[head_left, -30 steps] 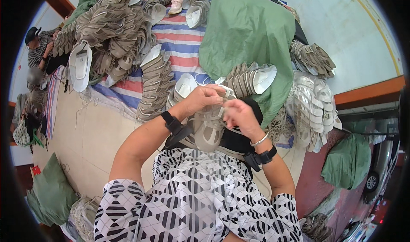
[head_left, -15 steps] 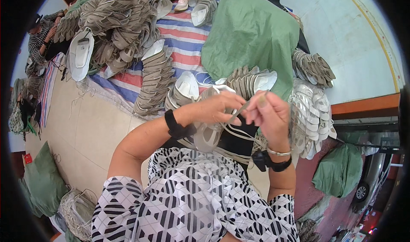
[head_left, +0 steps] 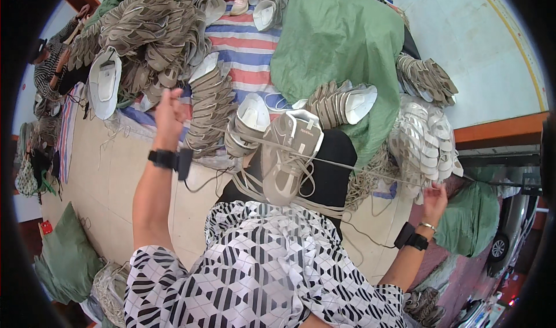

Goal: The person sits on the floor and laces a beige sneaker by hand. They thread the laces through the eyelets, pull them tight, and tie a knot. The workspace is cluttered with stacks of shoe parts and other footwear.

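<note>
A beige-grey shoe upper with a white lining rests on my black-clad lap, its toe toward me. A thin beige shoelace is stretched taut across it from side to side. My left hand is raised at the left, fingers closed on one end of the lace. Out to the right and lower, my right hand pinches the other end. More loops of lace lie on the upper's front and across my thighs.
Stacked shoe uppers stand ahead on a striped sheet, beside a large green sack. White-soled pieces in clear plastic lie right, near a tangle of laces. Another person sits far left by a heap of uppers.
My hands, close together above the upper before, have moved wide apart, left hand out left and forward, right hand out right and nearer. The lace is now drawn straight between them.
</note>
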A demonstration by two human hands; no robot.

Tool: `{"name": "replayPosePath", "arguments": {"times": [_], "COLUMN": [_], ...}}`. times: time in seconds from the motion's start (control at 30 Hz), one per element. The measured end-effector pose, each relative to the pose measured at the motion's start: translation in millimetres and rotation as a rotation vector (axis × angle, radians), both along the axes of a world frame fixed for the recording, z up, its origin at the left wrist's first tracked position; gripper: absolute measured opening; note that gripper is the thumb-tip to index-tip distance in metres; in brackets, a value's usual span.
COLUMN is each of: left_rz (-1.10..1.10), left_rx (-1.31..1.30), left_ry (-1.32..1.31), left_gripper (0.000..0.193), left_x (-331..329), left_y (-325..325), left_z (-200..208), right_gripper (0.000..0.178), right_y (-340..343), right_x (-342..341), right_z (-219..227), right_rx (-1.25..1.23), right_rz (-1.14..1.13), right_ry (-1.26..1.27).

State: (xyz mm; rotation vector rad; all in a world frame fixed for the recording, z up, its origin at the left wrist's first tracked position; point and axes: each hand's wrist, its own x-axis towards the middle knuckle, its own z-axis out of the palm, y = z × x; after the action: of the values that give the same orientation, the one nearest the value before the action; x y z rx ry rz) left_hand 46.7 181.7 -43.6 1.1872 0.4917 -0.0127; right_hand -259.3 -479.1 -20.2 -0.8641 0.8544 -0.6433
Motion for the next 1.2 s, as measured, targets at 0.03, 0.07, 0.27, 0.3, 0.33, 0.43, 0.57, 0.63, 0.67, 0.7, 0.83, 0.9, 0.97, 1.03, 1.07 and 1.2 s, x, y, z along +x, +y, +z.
{"name": "replayPosePath", "arguments": {"times": [0.03,0.07,0.27,0.3,0.33,0.43,0.57,0.63,0.67,0.7,0.83,0.9,0.97,1.03,1.07,1.2], "left_rz": [-0.113,-0.239,-0.956,-1.011,-1.066,-1.151,-1.239,-1.183,-1.154,-1.213,-1.291,-1.223,-1.089,-0.95,-0.907,-0.886], "left_rx": [0.106,0.202,1.152,1.207,1.261,1.268,1.095,1.077,1.069,0.918,0.674,0.604,0.657,0.706,0.707,0.842], "left_ry": [-0.011,-0.022,-0.953,-0.976,-0.994,-0.934,-0.818,-0.775,-0.753,-0.625,-0.4,-0.431,-0.425,-0.534,-0.502,-0.481], "left_gripper": [0.041,0.043,0.018,0.02,0.022,0.023,0.024,0.027,0.029,0.029,0.026,0.017,0.019,0.023,0.022,0.02], "left_x": [-15,-27,-116,-115,-112,-102,-92,-89,-88,-87,-81,-92,-103,-110,-112,-117], "left_y": [-16,-41,-169,-175,-180,-185,-181,-179,-178,-177,-176,-180,-184,-182,-181,-157], "left_z": [5,9,56,52,42,33,21,24,25,21,5,-7,3,2,-2,-16], "right_gripper": [0.007,0.006,0.02,0.023,0.025,0.028,0.025,0.014,0.009,0.007,0.015,0.015,0.015,0.017,0.017,0.018], "right_y": [22,33,203,225,241,265,249,239,231,222,145,129,123,130,128,219], "right_x": [11,17,101,111,118,126,131,130,128,123,94,74,60,58,56,88], "right_z": [-3,-16,4,10,12,4,-8,-12,-12,-14,-50,-63,-80,-91,-93,2], "right_rx": [0.047,0.065,-0.435,-0.442,-0.446,-0.743,-0.606,-0.144,0.0,0.083,0.29,0.204,-0.217,-0.967,-0.984,-0.823], "right_rz": [-0.049,0.034,0.838,0.943,1.049,1.281,1.257,1.102,1.024,0.93,0.428,0.4,0.444,0.528,0.522,0.807], "right_ry": [0.079,0.019,0.09,0.167,0.247,0.241,0.292,0.142,0.15,0.089,-0.018,0.097,0.346,0.708,0.642,0.299]}}
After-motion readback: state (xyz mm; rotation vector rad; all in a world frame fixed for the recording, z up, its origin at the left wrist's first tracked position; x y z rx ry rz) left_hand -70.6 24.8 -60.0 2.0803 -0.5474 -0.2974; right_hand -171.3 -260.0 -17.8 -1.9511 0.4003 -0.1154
